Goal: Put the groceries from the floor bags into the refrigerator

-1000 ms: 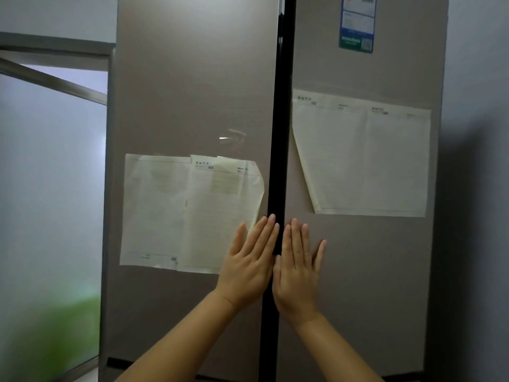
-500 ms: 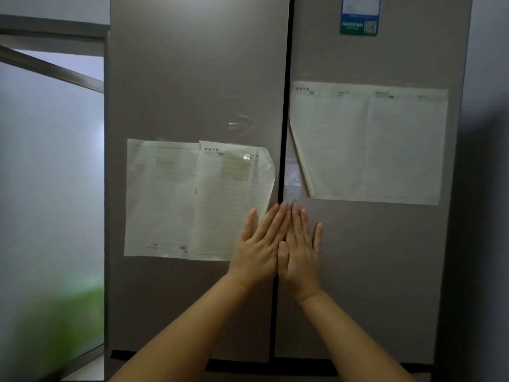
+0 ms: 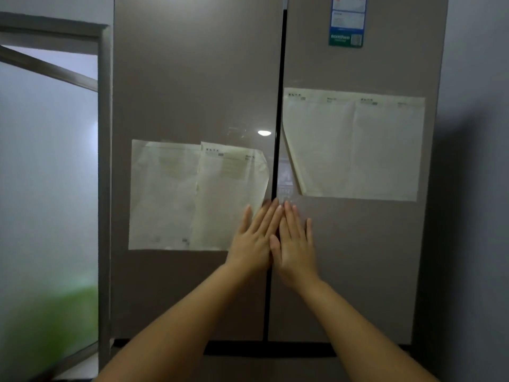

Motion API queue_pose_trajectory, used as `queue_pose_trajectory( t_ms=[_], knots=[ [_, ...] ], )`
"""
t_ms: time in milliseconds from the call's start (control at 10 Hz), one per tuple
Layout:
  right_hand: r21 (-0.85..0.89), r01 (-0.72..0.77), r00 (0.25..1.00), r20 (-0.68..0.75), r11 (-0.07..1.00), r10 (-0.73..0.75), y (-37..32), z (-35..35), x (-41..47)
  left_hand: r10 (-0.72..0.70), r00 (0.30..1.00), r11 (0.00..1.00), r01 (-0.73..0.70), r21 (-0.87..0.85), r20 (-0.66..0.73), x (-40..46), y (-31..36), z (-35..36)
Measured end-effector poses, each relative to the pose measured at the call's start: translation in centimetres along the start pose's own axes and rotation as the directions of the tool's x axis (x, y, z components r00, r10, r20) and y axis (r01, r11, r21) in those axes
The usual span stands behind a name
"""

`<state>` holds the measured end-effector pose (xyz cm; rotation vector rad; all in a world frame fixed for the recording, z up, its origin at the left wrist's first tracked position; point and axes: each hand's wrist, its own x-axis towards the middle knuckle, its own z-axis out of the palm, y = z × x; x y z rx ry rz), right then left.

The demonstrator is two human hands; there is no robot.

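A tall beige refrigerator (image 3: pixel 192 78) with two upper doors fills the view, both doors closed with a thin dark seam between them. My left hand (image 3: pixel 254 238) presses flat on the left door beside the seam, fingers straight. My right hand (image 3: pixel 296 246) lies flat on the right door (image 3: pixel 358 257), fingers straight, touching the left hand. No bags or groceries are in view.
Paper sheets (image 3: pixel 192 197) are stuck on the left door, and more paper sheets (image 3: pixel 358 144) on the right. A blue-green label (image 3: pixel 347 20) sits top right. A frosted glass panel with a grey frame (image 3: pixel 104 175) stands left. A grey wall (image 3: pixel 473 161) is right.
The gap between the two doors has narrowed to a thin seam. Both hands have stayed flat on the doors and come together, and the view has drawn back a little.
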<state>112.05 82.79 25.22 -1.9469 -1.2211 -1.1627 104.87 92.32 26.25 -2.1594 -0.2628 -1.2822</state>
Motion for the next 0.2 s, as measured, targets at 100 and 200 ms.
queue_pose_trajectory(
  t_ms=[100, 200],
  knots=[
    [0.165, -0.045, 0.973, 0.230, 0.985, 0.005, 0.1, -3.2, -0.3, -0.017, 0.998, 0.997, 0.022, -0.071, 0.065, -0.8, 0.0, -2.2],
    [0.335, -0.167, 0.849, 0.526, 0.927, -0.037, 0.3, -7.4, -1.7, 0.031, 0.999, 0.980, -0.022, -0.198, 0.039, -3.8, 1.1, -3.7]
  ],
)
